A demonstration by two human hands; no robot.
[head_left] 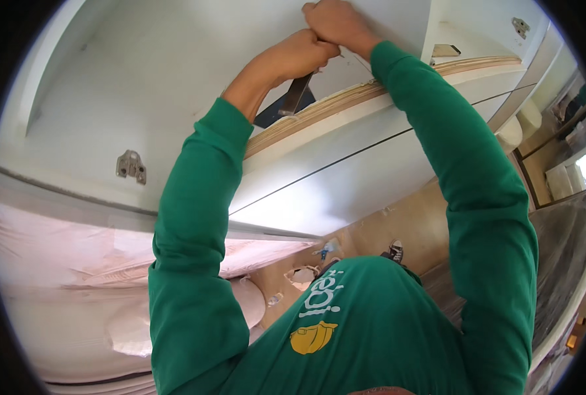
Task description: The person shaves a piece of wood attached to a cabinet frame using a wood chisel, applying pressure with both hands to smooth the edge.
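Green sleeves (194, 217); white cabinet panel (141, 79); pale-pink sheeting (69, 263); silver hinge (131, 164).

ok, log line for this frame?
left hand: grips scraper | right hand: pressed on left hand | blade at cabinet panel edge

A white cabinet (141, 85) fills the upper view, its panel edge (345, 99) showing bare layered wood. A metal hinge plate (131, 164) sits on its inner wall, another (521, 26) at the far right. Below, the floor (398, 224) wears brown protective sheeting with small scraps (303, 275) lying on it.
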